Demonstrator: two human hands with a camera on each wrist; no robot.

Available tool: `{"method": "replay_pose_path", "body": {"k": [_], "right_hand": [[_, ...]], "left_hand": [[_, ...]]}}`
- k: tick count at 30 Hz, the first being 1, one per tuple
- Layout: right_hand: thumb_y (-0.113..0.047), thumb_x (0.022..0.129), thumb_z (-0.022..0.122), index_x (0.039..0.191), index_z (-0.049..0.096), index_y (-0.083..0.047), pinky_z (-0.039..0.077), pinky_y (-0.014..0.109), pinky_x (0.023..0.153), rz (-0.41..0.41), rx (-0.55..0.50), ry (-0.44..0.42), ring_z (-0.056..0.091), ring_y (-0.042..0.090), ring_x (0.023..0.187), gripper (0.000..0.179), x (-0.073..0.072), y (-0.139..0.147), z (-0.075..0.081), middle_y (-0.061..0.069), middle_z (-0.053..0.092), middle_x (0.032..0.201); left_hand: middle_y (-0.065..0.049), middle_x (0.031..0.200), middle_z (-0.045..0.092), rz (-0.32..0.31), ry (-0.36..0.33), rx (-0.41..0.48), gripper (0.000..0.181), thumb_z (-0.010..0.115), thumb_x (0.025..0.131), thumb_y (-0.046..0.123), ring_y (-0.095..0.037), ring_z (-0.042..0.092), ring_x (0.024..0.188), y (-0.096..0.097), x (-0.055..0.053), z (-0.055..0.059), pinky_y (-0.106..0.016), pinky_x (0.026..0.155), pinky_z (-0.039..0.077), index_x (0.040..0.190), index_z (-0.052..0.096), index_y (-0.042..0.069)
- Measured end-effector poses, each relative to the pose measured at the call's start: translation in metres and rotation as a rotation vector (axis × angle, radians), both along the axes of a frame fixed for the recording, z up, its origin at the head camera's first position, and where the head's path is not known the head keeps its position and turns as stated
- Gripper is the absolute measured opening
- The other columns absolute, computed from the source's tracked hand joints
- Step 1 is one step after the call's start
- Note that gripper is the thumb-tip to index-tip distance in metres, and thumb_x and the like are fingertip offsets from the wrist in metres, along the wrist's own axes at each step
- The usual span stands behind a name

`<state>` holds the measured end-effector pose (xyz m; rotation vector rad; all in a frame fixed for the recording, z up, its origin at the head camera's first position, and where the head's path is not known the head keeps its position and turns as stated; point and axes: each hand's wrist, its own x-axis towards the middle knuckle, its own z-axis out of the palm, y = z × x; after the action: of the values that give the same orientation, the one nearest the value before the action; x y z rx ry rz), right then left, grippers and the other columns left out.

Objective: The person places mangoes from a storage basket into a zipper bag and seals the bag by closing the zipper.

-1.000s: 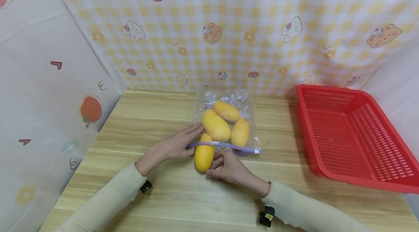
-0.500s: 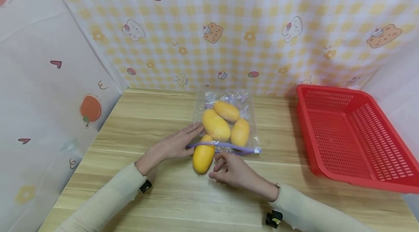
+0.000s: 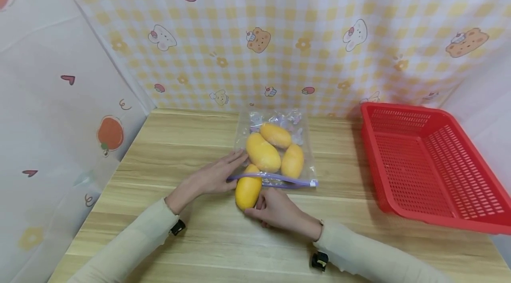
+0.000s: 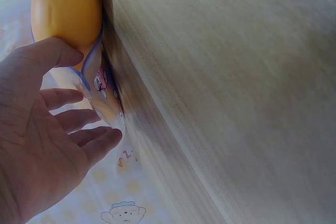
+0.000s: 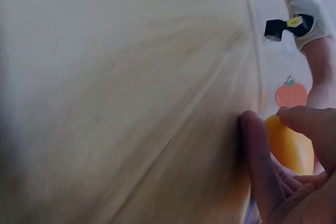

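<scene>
A clear zip bag [image 3: 309, 154] with a purple slider edge lies on the table, holding several yellow mangoes. One mango [image 3: 246, 195] sits half inside the mouth, its near end sticking out past the purple edge. My left hand [image 3: 211, 176] rests at the bag's left side with fingers spread; in the left wrist view its thumb [image 4: 65, 53] touches the mango by the bag's rim. At the protruding end, my right hand [image 3: 281, 212] holds the mango between thumb and curled fingers. The right wrist view has the thumb [image 5: 299, 118] on the mango's end.
On the right of the wooden table [image 3: 179, 141] stands a red perforated plastic basket [image 3: 373, 159]. A yellow checked cloth [image 3: 223, 21] hangs behind the table's back edge, and a white printed cloth [image 3: 52, 110] covers the left side.
My right hand drew back a little to the right from the mango, then came back against its near end. The left hand has stayed in place.
</scene>
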<state>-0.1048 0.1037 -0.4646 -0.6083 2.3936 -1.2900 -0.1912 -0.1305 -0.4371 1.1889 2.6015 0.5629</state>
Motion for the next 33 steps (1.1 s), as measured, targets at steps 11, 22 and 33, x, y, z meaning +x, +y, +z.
{"method": "replay_pose_path", "body": {"k": [11, 22, 33], "right_hand": [[-0.022, 0.102, 0.064, 0.074, 0.07, -0.001, 0.058, 0.034, 0.044, -0.029, -0.147, -0.211, 0.067, 0.022, 0.048, 0.036, 0.002, 0.0, -0.004, 0.007, 0.067, 0.059], [-0.019, 0.107, 0.053, 0.097, 0.065, 0.01, 0.061, 0.03, 0.056, -0.145, -0.461, -0.707, 0.071, 0.018, 0.061, 0.034, 0.008, -0.007, -0.007, 0.014, 0.071, 0.075], [-0.023, 0.111, 0.041, 0.112, 0.065, 0.009, 0.06, 0.025, 0.062, -0.095, -0.666, -0.96, 0.071, 0.013, 0.066, 0.04, 0.016, -0.011, -0.014, 0.006, 0.071, 0.079]], "left_hand": [[-0.021, 0.165, 0.016, 0.019, -0.013, -0.019, 0.078, 0.067, 0.096, 0.018, -0.042, 0.021, 0.148, 0.0, 0.001, 0.001, -0.051, 0.116, 0.029, 0.16, 0.025, 0.002], [-0.02, 0.166, 0.016, 0.029, -0.024, -0.015, 0.078, 0.067, 0.096, 0.017, -0.041, 0.022, 0.148, 0.001, 0.0, 0.0, -0.051, 0.116, 0.029, 0.16, 0.025, 0.003], [-0.02, 0.165, 0.017, 0.025, -0.024, -0.006, 0.077, 0.067, 0.096, 0.015, -0.039, 0.023, 0.148, 0.0, 0.0, 0.001, -0.051, 0.115, 0.03, 0.159, 0.027, 0.0]]}}
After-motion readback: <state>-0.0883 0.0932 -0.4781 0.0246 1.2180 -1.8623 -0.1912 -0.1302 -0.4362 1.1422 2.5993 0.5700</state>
